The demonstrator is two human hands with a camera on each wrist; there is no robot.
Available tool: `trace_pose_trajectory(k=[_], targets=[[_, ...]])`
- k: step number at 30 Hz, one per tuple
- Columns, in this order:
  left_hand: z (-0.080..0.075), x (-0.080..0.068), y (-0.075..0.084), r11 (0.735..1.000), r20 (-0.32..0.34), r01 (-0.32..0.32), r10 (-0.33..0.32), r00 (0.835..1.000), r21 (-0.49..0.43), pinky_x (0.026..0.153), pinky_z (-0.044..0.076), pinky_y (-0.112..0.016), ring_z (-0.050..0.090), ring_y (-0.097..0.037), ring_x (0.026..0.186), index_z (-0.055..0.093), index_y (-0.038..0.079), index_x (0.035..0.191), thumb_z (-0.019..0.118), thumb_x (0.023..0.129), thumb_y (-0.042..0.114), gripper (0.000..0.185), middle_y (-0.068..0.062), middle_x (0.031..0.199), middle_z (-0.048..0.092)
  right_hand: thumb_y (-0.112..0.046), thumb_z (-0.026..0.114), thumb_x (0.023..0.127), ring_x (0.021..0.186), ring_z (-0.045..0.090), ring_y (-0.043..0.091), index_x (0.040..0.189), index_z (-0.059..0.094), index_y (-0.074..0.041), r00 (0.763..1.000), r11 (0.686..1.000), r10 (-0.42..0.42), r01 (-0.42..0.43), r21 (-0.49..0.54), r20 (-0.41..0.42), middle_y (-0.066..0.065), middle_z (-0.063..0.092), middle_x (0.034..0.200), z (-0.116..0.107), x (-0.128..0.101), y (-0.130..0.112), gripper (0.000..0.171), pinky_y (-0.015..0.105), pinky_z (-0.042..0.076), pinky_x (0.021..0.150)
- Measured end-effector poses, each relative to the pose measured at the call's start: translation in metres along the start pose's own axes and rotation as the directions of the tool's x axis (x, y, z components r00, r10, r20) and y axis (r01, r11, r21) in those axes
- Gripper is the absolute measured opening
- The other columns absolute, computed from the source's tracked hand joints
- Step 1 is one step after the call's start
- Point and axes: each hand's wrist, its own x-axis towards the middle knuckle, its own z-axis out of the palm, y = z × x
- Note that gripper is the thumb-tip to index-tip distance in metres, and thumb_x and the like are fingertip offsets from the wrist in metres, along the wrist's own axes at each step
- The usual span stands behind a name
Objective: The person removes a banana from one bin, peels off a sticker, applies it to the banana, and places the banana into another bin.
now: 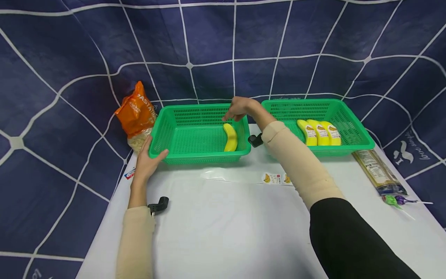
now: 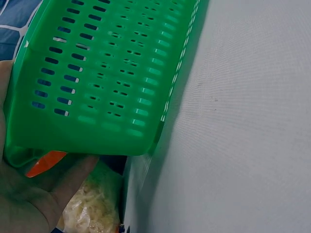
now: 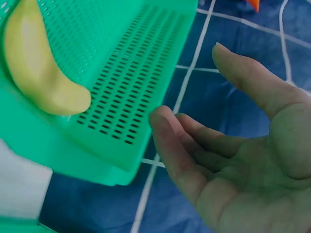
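A green basket (image 1: 205, 157) stands at the back of the white table, with one yellow banana (image 1: 230, 137) lying at its right end. My left hand (image 1: 148, 159) cups the basket's front left corner, fingers straight along the side and thumb along the front; the left wrist view has the palm (image 2: 29, 199) against the basket (image 2: 97, 73). My right hand (image 1: 238, 108) hovers just above the banana's far tip, fingers relaxed and holding nothing. In the right wrist view the empty palm (image 3: 233, 160) is beside the basket's wall (image 3: 126, 97) and the banana (image 3: 34, 68).
A second green basket (image 1: 362, 145) to the right holds three labelled bananas (image 1: 318, 132). An orange pasta bag (image 1: 137, 112) leans at the back left. A clear wrapper with banana stickers (image 1: 251, 177) lies mid-table. A long packet (image 1: 378, 170) and lollipops (image 1: 397, 200) lie at the right edge.
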Motion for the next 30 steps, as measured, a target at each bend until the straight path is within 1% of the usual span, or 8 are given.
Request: trace_pose_trajectory(k=[3, 8, 11, 14, 18, 22, 25, 30], targets=[[0.0, -0.001, 0.0, 1.0, -0.005, 0.001, -0.001, 1.0, -0.001, 0.121, 0.011, -0.058, 0.008, -0.03, 0.153, 0.014, 0.02, 0.158, 0.071, 0.086, 0.042, 0.094, 0.003, 0.166, 0.008, -0.03, 0.074, 0.086, 0.048, 0.042, 0.009, 0.086, 0.056, -0.006, 0.999, 0.999, 0.028, -0.028, 0.033, -0.02, -0.003, 0.041, 0.062, 0.002, 0.012, -0.001, 0.03, 0.024, 0.049, 0.066], [0.0, -0.001, -0.002, 1.0, -0.023, 0.005, -0.006, 1.0, -0.012, 0.121, 0.012, -0.058, 0.009, -0.03, 0.152, 0.015, 0.021, 0.158, 0.072, 0.086, 0.041, 0.094, 0.003, 0.166, 0.009, -0.029, 0.073, 0.087, 0.048, 0.04, 0.007, 0.137, 0.032, 0.0, 0.997, 0.997, 0.067, -0.066, 0.037, -0.025, -0.002, 0.043, 0.073, 0.009, 0.03, -0.001, 0.072, 0.019, 0.047, 0.058], [0.001, 0.0, -0.003, 1.0, -0.019, 0.0, -0.001, 1.0, -0.016, 0.121, 0.012, -0.058, 0.009, -0.03, 0.152, 0.015, 0.021, 0.158, 0.071, 0.085, 0.043, 0.094, 0.003, 0.166, 0.009, -0.027, 0.071, 0.089, 0.044, 0.033, 0.007, 0.136, 0.039, 0.002, 0.993, 0.993, 0.117, -0.117, -0.003, 0.002, -0.004, 0.039, 0.055, 0.015, 0.038, 0.003, 0.065, 0.021, 0.043, 0.055], [0.002, -0.001, -0.003, 1.0, -0.014, -0.004, 0.004, 1.0, -0.014, 0.121, 0.012, -0.057, 0.009, -0.03, 0.152, 0.015, 0.022, 0.158, 0.072, 0.085, 0.043, 0.094, 0.003, 0.166, 0.009, -0.026, 0.071, 0.089, 0.046, 0.034, 0.008, 0.128, 0.053, -0.002, 0.984, 0.982, 0.179, -0.178, -0.059, 0.003, -0.005, 0.038, 0.054, 0.022, 0.045, 0.009, 0.05, 0.022, 0.041, 0.056], [0.002, -0.004, -0.004, 1.0, -0.022, 0.0, 0.0, 1.0, -0.009, 0.121, 0.013, -0.058, 0.01, -0.031, 0.152, 0.016, 0.021, 0.158, 0.072, 0.085, 0.041, 0.094, 0.002, 0.166, 0.01, -0.026, 0.073, 0.087, 0.07, 0.053, 0.014, 0.127, 0.057, -0.007, 0.973, 0.966, 0.231, -0.232, -0.117, -0.019, 0.003, 0.055, 0.093, 0.034, 0.052, 0.011, 0.046, 0.024, 0.052, 0.073], [0.002, -0.005, -0.003, 1.0, -0.016, -0.001, 0.001, 1.0, 0.012, 0.12, 0.013, -0.059, 0.01, -0.031, 0.152, 0.015, 0.02, 0.158, 0.071, 0.086, 0.043, 0.094, 0.004, 0.166, 0.01, -0.022, 0.074, 0.087, 0.108, 0.059, 0.024, 0.133, 0.053, -0.006, 0.959, 0.95, 0.28, -0.282, -0.129, -0.04, 0.011, 0.053, 0.134, 0.043, 0.057, 0.01, 0.054, 0.032, 0.053, 0.095], [0.001, -0.004, 0.0, 1.0, -0.009, -0.006, 0.006, 1.0, 0.02, 0.12, 0.014, -0.058, 0.01, -0.031, 0.152, 0.015, 0.021, 0.158, 0.071, 0.085, 0.045, 0.095, 0.005, 0.166, 0.009, -0.022, 0.075, 0.086, 0.121, 0.056, 0.028, 0.134, 0.054, -0.006, 0.946, 0.939, 0.321, -0.323, -0.12, -0.039, 0.012, 0.051, 0.142, 0.046, 0.061, 0.009, 0.056, 0.035, 0.051, 0.1], [0.003, -0.003, 0.001, 1.0, -0.011, 0.0, 0.0, 1.0, 0.024, 0.12, 0.014, -0.058, 0.011, -0.031, 0.152, 0.014, 0.022, 0.158, 0.071, 0.085, 0.045, 0.095, 0.005, 0.166, 0.009, -0.027, 0.075, 0.086, 0.125, 0.056, 0.029, 0.141, 0.047, -0.006, 0.944, 0.939, 0.328, -0.322, -0.124, 0.035, 0.014, 0.048, 0.145, 0.046, 0.07, 0.016, 0.066, 0.037, 0.049, 0.103]])
